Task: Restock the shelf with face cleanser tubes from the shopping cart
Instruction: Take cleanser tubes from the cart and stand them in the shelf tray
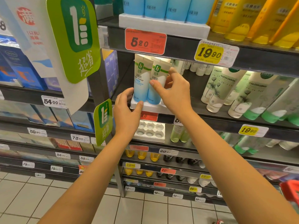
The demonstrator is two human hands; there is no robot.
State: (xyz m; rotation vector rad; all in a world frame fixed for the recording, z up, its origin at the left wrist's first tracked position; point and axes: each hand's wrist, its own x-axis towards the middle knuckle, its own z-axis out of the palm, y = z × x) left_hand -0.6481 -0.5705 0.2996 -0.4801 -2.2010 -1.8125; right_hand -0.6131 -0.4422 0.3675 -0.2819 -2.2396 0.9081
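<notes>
While our left hand (127, 109) grips the white tray (153, 108) edge, our right hand (176, 92) pinches the right tube (159, 73), standing beside the left tube (140, 81); open shelf (196, 94) lies right of those fingers.

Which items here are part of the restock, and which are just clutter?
Job: left tube, right tube, white tray, left hand gripping tray, right hand gripping right tube, red cart.
Bystanders: green bottles, yellow bottles, blue boxes, empty foam insert.

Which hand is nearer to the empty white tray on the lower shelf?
Left. The left hand grips the upper tray just above the empty white tray; the right hand is higher, pinching a cleanser tube.
</notes>
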